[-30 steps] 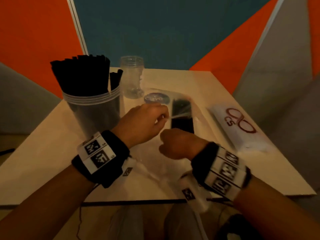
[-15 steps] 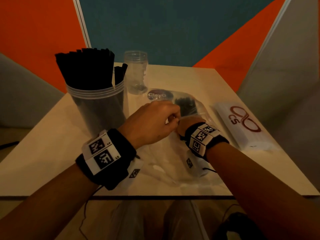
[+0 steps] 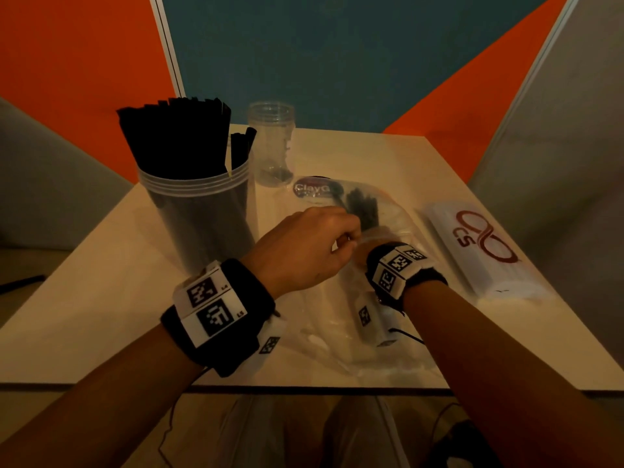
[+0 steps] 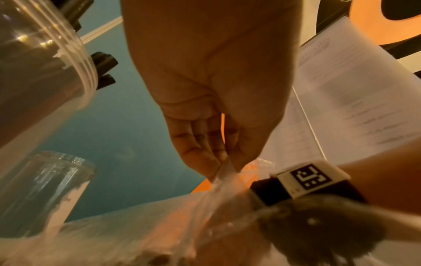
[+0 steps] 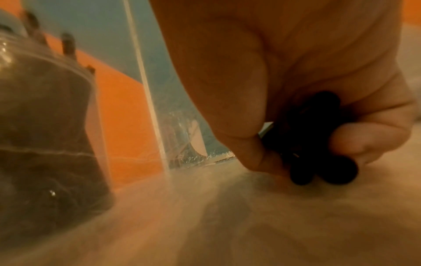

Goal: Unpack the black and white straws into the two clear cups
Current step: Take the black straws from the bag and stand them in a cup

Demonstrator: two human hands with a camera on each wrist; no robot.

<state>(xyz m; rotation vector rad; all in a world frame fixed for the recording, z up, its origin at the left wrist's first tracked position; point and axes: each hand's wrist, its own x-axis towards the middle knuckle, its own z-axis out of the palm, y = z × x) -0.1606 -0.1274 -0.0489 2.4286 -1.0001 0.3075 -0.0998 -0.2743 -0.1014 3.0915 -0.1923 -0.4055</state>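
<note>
A large clear cup (image 3: 202,211) at the left of the table is packed with black straws (image 3: 175,136). A smaller clear cup (image 3: 270,143) stands behind it with almost nothing in it. A clear plastic bag (image 3: 378,319) lies at the table's middle with a few black straws (image 3: 363,207) inside. My left hand (image 3: 314,244) pinches the bag's film (image 4: 225,172) and lifts it. My right hand (image 5: 296,135) is inside the bag, fingers curled round several black straws (image 5: 318,162). A sealed pack of white straws (image 3: 479,251) lies at the right.
The table's front edge (image 3: 304,388) runs just below my wrists. Orange, teal and grey wall panels close in behind and at both sides. A dark cable (image 3: 20,282) lies off the table at the far left.
My right hand has pushed forward into the bag and closed on the black straws. The left hand keeps its pinch on the film near the bag's mouth.
</note>
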